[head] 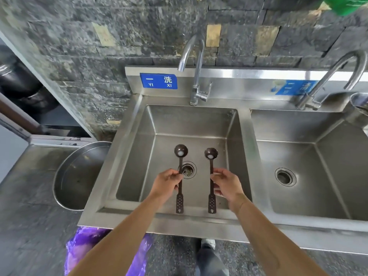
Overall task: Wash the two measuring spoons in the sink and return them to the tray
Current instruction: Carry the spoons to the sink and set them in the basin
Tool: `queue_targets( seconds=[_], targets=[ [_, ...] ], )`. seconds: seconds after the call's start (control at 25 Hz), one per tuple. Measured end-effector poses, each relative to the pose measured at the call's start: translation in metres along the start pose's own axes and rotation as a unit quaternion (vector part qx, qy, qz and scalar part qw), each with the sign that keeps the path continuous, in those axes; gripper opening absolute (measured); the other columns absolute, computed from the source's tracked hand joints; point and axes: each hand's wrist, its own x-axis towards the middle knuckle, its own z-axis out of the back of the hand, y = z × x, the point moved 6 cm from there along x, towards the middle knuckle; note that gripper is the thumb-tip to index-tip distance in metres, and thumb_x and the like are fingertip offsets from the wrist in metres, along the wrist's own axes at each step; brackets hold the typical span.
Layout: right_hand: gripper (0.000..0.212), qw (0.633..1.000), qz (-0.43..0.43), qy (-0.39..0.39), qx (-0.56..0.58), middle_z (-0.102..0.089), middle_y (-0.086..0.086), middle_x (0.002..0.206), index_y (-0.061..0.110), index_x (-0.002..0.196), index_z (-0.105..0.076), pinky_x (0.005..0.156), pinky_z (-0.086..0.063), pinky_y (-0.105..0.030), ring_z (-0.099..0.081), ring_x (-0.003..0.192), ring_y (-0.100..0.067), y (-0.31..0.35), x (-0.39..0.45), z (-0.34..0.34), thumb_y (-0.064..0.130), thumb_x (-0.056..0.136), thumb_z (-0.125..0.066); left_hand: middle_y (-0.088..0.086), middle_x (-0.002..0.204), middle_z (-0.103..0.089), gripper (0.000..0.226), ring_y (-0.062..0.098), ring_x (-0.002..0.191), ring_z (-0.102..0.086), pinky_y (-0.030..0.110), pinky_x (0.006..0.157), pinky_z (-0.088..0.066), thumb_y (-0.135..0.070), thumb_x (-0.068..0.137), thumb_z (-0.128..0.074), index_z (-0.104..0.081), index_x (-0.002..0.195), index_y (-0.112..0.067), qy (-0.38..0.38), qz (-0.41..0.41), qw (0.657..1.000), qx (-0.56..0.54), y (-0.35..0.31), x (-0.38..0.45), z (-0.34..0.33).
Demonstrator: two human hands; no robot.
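Note:
Two dark brown long-handled measuring spoons hang over the left basin of the steel sink [137, 148], bowls pointing away from me. My left hand [166, 182] pinches the handle of the left spoon [180, 154]. My right hand [227, 184] pinches the handle of the right spoon [211, 156]. Each spoon bowl holds a small white blob. Both perforated handle ends stick out toward me below the hands. The round steel tray [79, 176] leans at the sink's left side on the counter.
A curved faucet [196, 72] stands behind the left basin, with no water running. The drain [187, 169] lies under the spoons. A second basin [310, 166] with its own faucet [330, 78] is to the right. A purple bag [85, 244] hangs below the counter.

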Motion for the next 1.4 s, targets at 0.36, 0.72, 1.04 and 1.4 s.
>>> queue_targets(
  seconds=[0.36,0.72,1.04,1.4],
  targets=[
    [0.018,0.996,-0.067,0.005,-0.054,-0.071,-0.004,0.085,0.019,0.100,-0.066,0.069,-0.055,-0.033,-0.061,0.070,-0.019,0.000,0.135,0.007,0.006,0.091,-0.057,0.006,0.089,-0.067,0.011,0.011,0.062,-0.058,0.012,0.046,-0.044,-0.017,0.092,-0.061,-0.063,0.102,-0.020,-0.021,0.062,0.996,0.064,0.010,0.113,-0.026],
    [0.012,0.979,-0.152,0.011,-0.135,-0.071,-0.005,0.079,0.014,0.091,-0.064,0.044,-0.043,-0.018,-0.064,0.060,-0.016,-0.139,0.243,-0.035,0.002,0.088,-0.060,0.005,0.085,-0.065,0.007,0.017,0.066,-0.063,0.027,0.053,-0.054,-0.013,0.093,-0.058,-0.059,0.094,-0.020,0.032,0.187,0.969,0.156,0.158,0.223,-0.019],
    [0.012,0.960,-0.195,-0.004,-0.203,-0.073,-0.007,0.078,0.019,0.079,-0.063,0.059,-0.053,-0.033,-0.071,0.064,-0.025,-0.223,0.271,-0.062,0.007,0.080,-0.063,0.005,0.070,-0.059,0.026,0.016,0.050,-0.057,0.019,0.041,-0.043,-0.003,0.092,-0.055,-0.051,0.073,-0.020,0.117,0.228,0.945,0.202,0.261,0.258,-0.030],
    [0.013,0.934,-0.205,-0.011,-0.292,-0.073,-0.007,0.087,0.023,0.077,-0.063,0.081,-0.060,-0.041,-0.072,0.080,-0.028,-0.243,0.273,-0.063,0.011,0.080,-0.060,0.006,0.062,-0.061,0.028,0.014,0.039,-0.061,0.019,0.037,-0.045,0.000,0.087,-0.063,-0.056,0.067,-0.019,0.087,0.242,0.940,0.222,0.290,0.266,-0.032]
  ],
)
